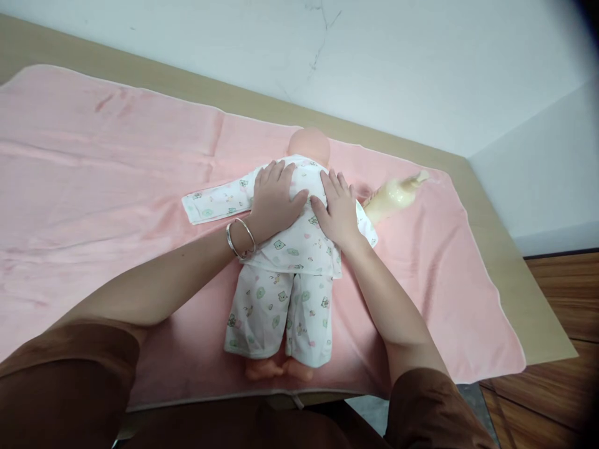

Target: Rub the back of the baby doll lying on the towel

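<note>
A baby doll in a white printed top and matching trousers lies stretched out, its bare head away from me and its feet near the front edge. No facial features show on the head. My left hand rests flat on the doll's upper body, fingers apart, with a silver bangle at the wrist. Across from it, my right hand lies flat on the other side, fingers a little spread. The two thumbs point toward each other. Neither hand grips anything.
A pink blanket with some creases covers most of the wooden table. To the right of the doll lies a pale yellow pump bottle on its side. A white wall stands behind the table; wooden flooring shows at right.
</note>
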`<state>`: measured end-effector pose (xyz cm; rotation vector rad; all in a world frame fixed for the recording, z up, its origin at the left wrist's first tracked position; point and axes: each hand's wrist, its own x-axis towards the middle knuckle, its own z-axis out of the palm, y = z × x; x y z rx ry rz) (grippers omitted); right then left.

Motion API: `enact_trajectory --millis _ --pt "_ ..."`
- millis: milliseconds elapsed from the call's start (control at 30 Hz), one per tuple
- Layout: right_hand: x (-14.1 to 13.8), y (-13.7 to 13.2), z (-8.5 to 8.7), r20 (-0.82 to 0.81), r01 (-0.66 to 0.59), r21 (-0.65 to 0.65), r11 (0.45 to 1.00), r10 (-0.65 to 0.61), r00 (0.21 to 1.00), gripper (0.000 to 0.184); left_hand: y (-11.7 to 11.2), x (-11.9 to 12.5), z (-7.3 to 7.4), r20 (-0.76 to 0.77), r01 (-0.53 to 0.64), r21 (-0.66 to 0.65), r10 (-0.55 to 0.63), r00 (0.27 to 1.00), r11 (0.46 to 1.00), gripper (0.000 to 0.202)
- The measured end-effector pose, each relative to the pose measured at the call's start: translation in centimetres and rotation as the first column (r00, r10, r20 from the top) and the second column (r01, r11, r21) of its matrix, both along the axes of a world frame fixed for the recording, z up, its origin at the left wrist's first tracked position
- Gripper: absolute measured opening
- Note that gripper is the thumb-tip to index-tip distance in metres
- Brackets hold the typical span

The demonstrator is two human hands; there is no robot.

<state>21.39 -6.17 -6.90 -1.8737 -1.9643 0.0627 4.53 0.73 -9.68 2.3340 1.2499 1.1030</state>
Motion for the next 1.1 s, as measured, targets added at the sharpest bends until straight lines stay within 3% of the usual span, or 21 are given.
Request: enact_trajectory --millis 167,367,500,867,1100 --pt "-0.2 -0.2 0.5 0.043 -0.087 -0.010 0.996 0.088 0.995 0.058 0.1 0.1 -0.2 -0.015 -0.012 0.019 0.012 1.000 1.000 0.055" --pt "-0.7 -0.6 0.6 0.102 -0.079 0.067 0.995 0.072 0.992 0.054 -0.2 0.2 0.1 -0.018 -0.035 0.037 0.035 0.999 0.999 0.052" --pt "-1.6 -1.1 0.5 0.156 -0.037 0.140 0.989 0.015 0.988 0.051 -0.8 0.1 0.6 -0.033 0.014 0.072 -0.011 0.999 0.997 0.047" --pt "-0.7 -0.7 -0.1 -0.001 -0.049 0.072 0.996 0.049 0.999 0.057 -1.4 -0.2 1.0 -0.039 0.094 0.189 -0.088 0.995 0.977 0.037" --pt "-0.6 -0.6 -0.2 -0.017 -0.054 0.055 0.997 0.055 0.998 0.060 -1.3 0.2 0.8 -0.009 0.011 0.130 -0.010 1.000 0.991 0.044"
